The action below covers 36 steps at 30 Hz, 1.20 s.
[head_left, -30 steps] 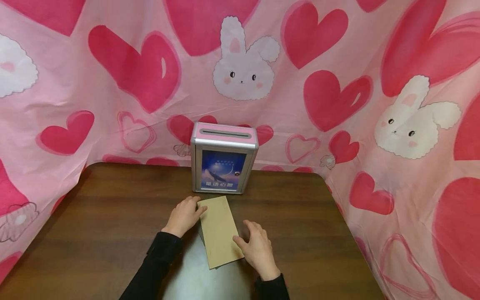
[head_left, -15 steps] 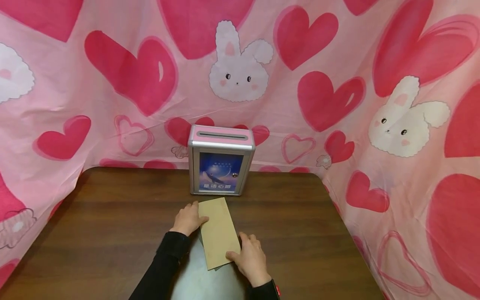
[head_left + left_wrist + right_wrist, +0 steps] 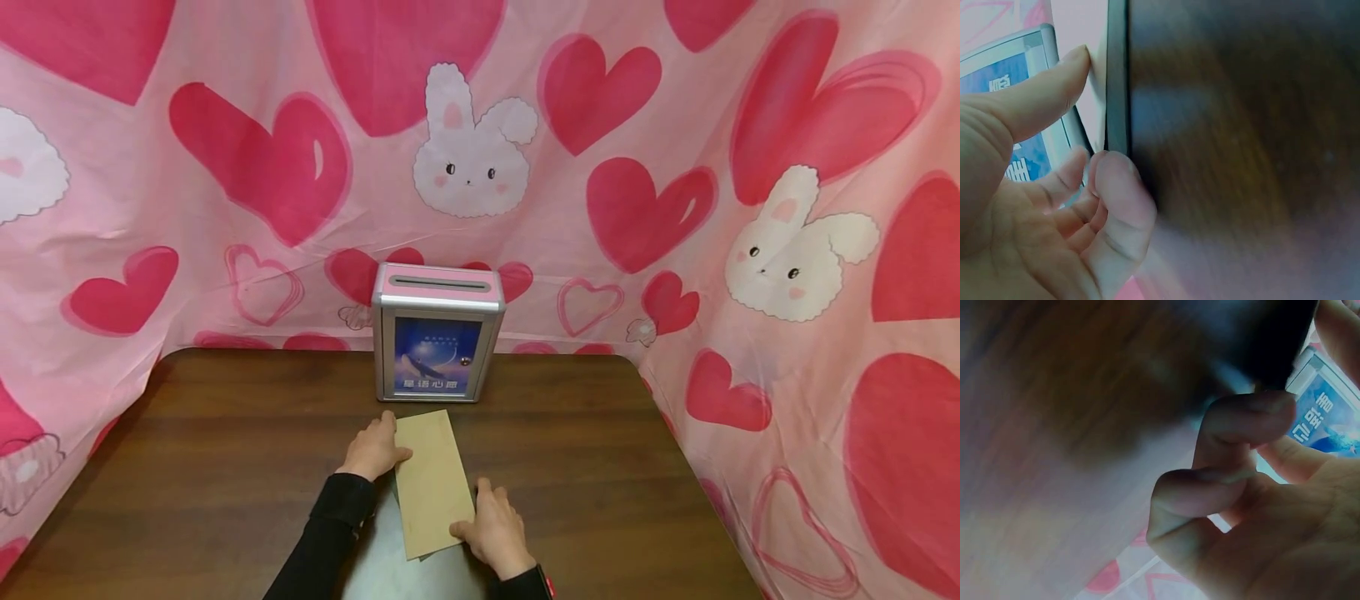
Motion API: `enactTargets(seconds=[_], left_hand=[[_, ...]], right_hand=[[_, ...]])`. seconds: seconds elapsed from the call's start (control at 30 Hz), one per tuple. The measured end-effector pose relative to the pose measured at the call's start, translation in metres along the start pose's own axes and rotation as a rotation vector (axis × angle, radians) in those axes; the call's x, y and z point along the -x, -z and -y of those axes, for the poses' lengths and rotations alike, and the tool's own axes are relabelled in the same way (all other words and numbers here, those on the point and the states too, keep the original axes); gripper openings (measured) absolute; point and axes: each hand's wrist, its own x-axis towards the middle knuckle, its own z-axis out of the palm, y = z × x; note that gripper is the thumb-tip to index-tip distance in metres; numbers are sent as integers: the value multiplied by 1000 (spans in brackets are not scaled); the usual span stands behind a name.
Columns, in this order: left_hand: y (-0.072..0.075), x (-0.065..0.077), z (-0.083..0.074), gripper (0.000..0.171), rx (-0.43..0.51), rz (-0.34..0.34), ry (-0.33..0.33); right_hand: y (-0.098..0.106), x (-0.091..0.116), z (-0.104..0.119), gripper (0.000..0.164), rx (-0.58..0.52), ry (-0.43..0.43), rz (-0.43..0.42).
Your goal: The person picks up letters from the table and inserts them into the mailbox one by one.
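A tan envelope (image 3: 433, 487) lies slanted in front of the box, with a slim grey-green edge (image 3: 425, 557) showing beneath it. At its upper left side my left hand (image 3: 373, 450) pinches it, thumb on top. My right hand (image 3: 495, 529) grips the lower right side, the thumb over the tan face. In the left wrist view, a curled finger (image 3: 1124, 187) meets the dark layer (image 3: 1118, 75) behind the pale sheet. Curled fingers (image 3: 1241, 419) reach a dark edge in the right wrist view; the rest is too dark to make out.
Beyond the envelope stands a silver box (image 3: 438, 333) with a pink slotted top, a blue picture door and a round lock. Brown wooden tabletop (image 3: 600, 467) extends on both sides. A pink cloth (image 3: 315, 50) with hearts and rabbits hangs behind.
My right hand has moved left and its thumb now lies on the envelope. The left hand has come slightly closer onto its edge. The head view has shifted a little.
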Motion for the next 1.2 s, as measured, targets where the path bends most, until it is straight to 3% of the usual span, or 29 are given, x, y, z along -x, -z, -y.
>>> enactTargets(seconds=[0.13,0.27,0.43,0.63,0.73,0.9,1.0,1.1,1.2], left_hand=[[3,0,-5,69,-16,-2,-20],[3,-3,-5,65,-20,-7,-38],[1,-5,-2,63,4,1,-25],[0,-3,1,67,31,16,-37],[1,-2,5,56,107,32,-44],[10,2,9,37,281,76,-8],[17,5,9,29,348,56,-2],[25,6,7,19,416,19,-62],[39,12,2,11,467,7,-174]], right_hand=[[2,-1,-1,53,-12,30,-5],[5,-2,-3,37,-29,67,-11],[7,-1,-6,16,-3,91,-99],[9,3,-7,19,-44,115,-170],[12,5,-7,15,-156,160,-149],[17,7,-8,8,-409,216,-30],[20,7,-9,6,-488,210,-8],[22,6,-11,8,-532,207,-18],[25,4,-11,11,-530,225,-35]])
